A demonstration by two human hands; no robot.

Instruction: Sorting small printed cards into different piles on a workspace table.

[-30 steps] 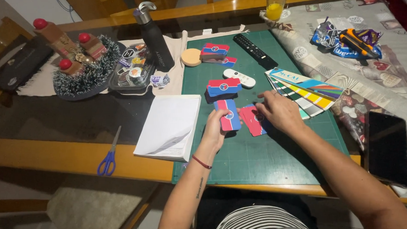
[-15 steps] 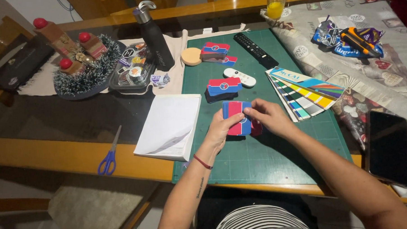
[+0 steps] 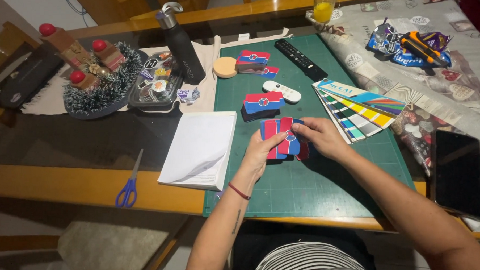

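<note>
Over the green cutting mat [image 3: 316,185], my left hand [image 3: 260,150] and my right hand [image 3: 319,137] hold a small fan of red-and-blue cards [image 3: 282,140] between them, just above the mat. My left thumb lies across the cards' face and my right fingers pinch their upper right edge. Beyond the hands a stack of the same cards [image 3: 263,102] rests on the mat, and another pile [image 3: 254,60] lies further back.
A white notepad [image 3: 200,149] lies left of the mat, blue scissors [image 3: 128,184] further left. Colour swatch fan [image 3: 356,107], white remote [image 3: 281,91], black remote [image 3: 301,59], dark bottle [image 3: 181,41], round wooden disc [image 3: 225,67], black phone [image 3: 458,172] at right edge, juice glass [image 3: 325,4].
Cards lying flat on the mat a second ago have been gathered up; both hands have come together and lifted them into one held fan.
</note>
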